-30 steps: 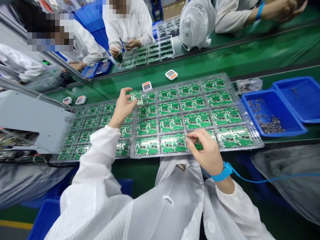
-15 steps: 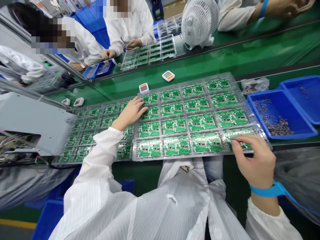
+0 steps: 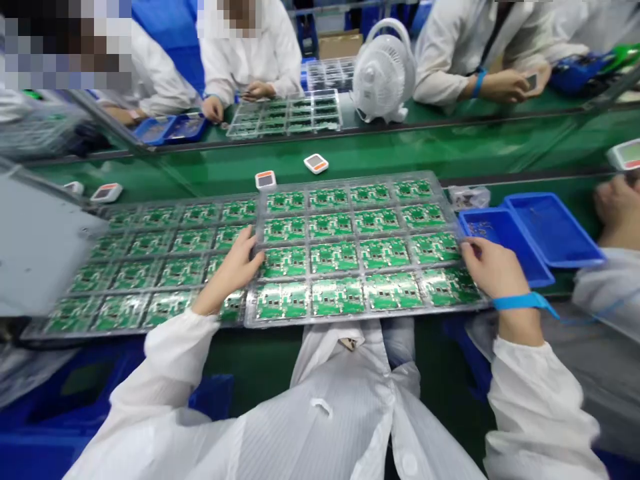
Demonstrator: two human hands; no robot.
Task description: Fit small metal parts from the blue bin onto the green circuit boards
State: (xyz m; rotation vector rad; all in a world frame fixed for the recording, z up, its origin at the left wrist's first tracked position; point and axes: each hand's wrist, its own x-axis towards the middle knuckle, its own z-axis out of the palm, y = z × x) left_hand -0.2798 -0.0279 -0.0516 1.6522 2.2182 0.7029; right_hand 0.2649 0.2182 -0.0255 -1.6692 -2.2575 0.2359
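A clear plastic tray (image 3: 309, 293) of green circuit boards (image 3: 337, 295) lies in front of me, its boards in rows. My left hand (image 3: 234, 267) grips its left edge, with the thumb at the rim and the fingers along the side. At the opposite edge, my right hand (image 3: 493, 267) has thumb and bent fingers closed on the rim; some fingertips are hidden. A blue band (image 3: 520, 302) circles my right wrist. A second tray (image 3: 113, 293) of similar boards sits to the left, partly under my left hand.
Two blue bins (image 3: 553, 223) stand at the right, small metal parts in the nearer one, beside a plastic bag (image 3: 469, 197). Small white timers (image 3: 316, 163) line the back. A grey machine (image 3: 40, 247) borders the left. Co-workers and a white fan (image 3: 383, 77) are across the bench.
My left hand has come down from the tray's upper left to the middle of its left edge. My right hand has moved up from the lower right corner along the right edge. The view has turned.
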